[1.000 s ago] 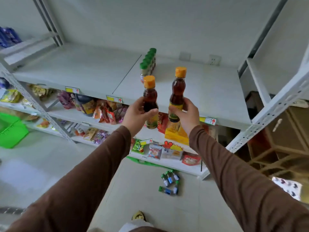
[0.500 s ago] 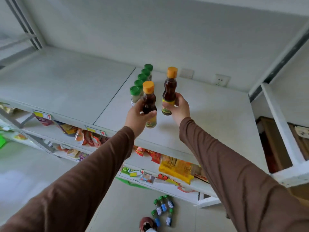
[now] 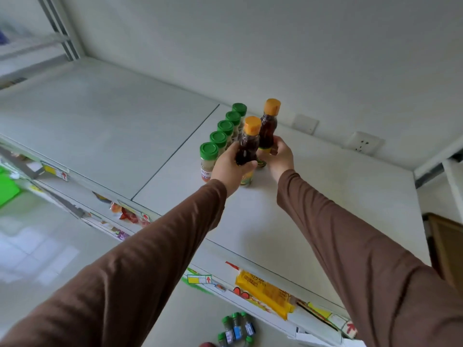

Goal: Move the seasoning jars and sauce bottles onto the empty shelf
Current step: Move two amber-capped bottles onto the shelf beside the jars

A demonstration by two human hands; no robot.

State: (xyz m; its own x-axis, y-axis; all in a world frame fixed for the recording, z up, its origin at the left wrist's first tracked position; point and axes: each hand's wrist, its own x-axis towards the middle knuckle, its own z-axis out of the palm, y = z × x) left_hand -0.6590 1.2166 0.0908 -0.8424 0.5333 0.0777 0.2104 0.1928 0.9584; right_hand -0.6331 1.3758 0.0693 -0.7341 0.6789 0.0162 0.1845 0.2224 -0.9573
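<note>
Hands placing two sauce bottles on shelf (image 3: 325, 196).
Left hand (image 3: 229, 169) is gripping near sauce bottle (image 3: 248, 144); right hand (image 3: 281, 156) is gripping far sauce bottle (image 3: 268, 123), beside seasoning jars (image 3: 220, 139).

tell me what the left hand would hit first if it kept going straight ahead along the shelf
Probably the row of green-capped jars: the left hand, gripping a sauce bottle, sits right beside them. Depth is unclear; it might slip past on their right.
</note>
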